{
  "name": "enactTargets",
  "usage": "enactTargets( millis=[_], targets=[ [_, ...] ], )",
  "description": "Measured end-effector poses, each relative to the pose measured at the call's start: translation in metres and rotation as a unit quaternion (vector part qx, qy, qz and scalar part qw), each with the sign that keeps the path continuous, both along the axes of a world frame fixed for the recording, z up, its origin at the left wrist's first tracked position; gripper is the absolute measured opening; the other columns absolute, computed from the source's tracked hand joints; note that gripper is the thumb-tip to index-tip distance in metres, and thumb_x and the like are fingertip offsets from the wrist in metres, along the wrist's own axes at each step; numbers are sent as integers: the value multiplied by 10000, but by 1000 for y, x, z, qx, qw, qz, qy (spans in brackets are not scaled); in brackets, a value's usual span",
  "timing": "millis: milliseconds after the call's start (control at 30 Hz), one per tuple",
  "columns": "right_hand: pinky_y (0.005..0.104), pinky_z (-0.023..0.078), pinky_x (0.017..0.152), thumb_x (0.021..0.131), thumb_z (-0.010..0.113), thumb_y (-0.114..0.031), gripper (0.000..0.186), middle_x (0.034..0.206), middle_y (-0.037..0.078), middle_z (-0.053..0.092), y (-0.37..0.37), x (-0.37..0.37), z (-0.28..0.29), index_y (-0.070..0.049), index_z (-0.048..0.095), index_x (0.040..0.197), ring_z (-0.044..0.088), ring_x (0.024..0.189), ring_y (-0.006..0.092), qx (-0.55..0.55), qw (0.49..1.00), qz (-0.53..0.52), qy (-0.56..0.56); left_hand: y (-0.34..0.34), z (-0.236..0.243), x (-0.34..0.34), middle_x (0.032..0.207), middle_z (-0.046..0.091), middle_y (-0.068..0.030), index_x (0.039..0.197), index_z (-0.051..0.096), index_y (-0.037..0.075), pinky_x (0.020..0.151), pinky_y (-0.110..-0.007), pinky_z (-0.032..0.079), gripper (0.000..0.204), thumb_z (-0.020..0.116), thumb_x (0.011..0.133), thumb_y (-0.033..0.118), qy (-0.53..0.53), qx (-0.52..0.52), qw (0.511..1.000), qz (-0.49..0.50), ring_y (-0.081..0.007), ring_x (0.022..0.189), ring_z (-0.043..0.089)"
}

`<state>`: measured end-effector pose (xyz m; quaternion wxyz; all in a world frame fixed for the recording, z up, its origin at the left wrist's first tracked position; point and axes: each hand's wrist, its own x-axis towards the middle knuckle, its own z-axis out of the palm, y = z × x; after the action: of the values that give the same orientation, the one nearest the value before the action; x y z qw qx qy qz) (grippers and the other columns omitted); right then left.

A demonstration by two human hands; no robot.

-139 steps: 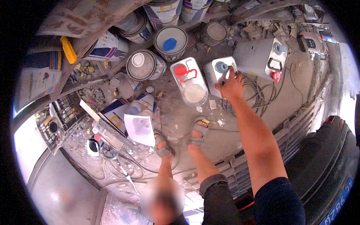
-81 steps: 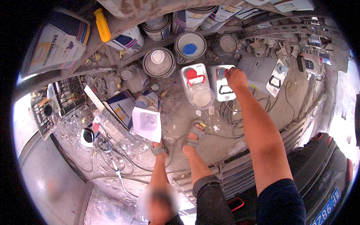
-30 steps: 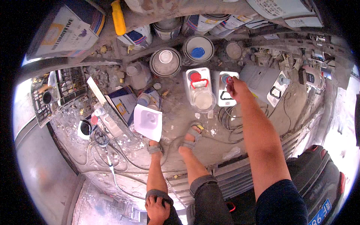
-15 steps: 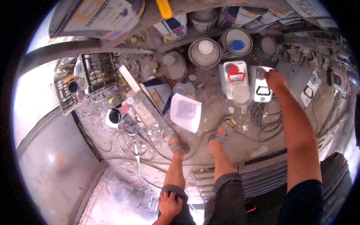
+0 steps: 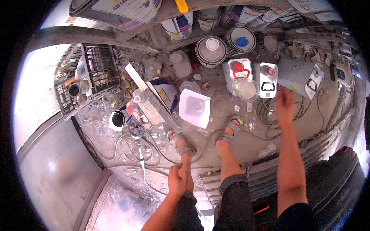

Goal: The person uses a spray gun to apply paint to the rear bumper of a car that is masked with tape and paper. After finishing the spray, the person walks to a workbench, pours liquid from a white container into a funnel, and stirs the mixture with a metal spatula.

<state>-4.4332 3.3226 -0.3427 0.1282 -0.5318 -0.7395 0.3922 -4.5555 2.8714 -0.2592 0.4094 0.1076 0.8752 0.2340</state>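
Note:
My right hand (image 5: 284, 101) is in the air just below a white metal can (image 5: 268, 89) with a black carry handle. Motion smears its fingers, and nothing shows clearly in them. On top of that can, a red piece (image 5: 271, 71) lies at the grey mouth. To its left stands another white can (image 5: 233, 65) with a red cap and red handle. A clear round tub (image 5: 247, 89) sits against that can's near side. My left hand (image 5: 177, 178) hovers in front of my left shin, fingers loosely extended and holding nothing. A white plastic container (image 5: 195, 108) stands beyond my feet.
Round paint tins (image 5: 211, 54) stand under the shelf (image 5: 127, 35). A grey can (image 5: 296, 77) lies at the right beside coiled hose (image 5: 266, 119). At the left are a dark crate (image 5: 101, 67), a beige jug (image 5: 148, 109) and a round tool (image 5: 136, 129) with a cable.
My right hand has left the can's top and moved down toward me, uncovering the red piece. My left hand has lifted off my knee and moved forward.

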Motion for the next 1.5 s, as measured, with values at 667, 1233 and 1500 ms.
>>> enactTargets(
  millis=[667,1233,1500],
  targets=[
    [434,487,773,791,608,-186,404,1146,190,535,-331,-52,12,-37,510,1154,583,895,390,-317,936,132,-73,90,-64,-128,624,395,8,883,482,87,537,-309,476,153,584,864,200,-226,140,842,469,-114,514,423],
    [591,193,1011,626,766,-373,1008,1430,269,113,-339,-282,-12,-178,195,1434,203,1279,465,31,949,256,-183,-71,29,-143,638,471,-23,811,467,46,540,-278,467,194,599,875,174,-63,124,909,393,-100,545,455],
    [584,277,946,621,749,-296,881,1392,262,189,-345,-247,20,-185,323,1383,291,1201,462,53,943,276,-179,-74,33,-133,620,431,-8,847,446,59,513,-297,431,170,560,891,178,-91,140,893,418,-97,506,396]
  ],
)
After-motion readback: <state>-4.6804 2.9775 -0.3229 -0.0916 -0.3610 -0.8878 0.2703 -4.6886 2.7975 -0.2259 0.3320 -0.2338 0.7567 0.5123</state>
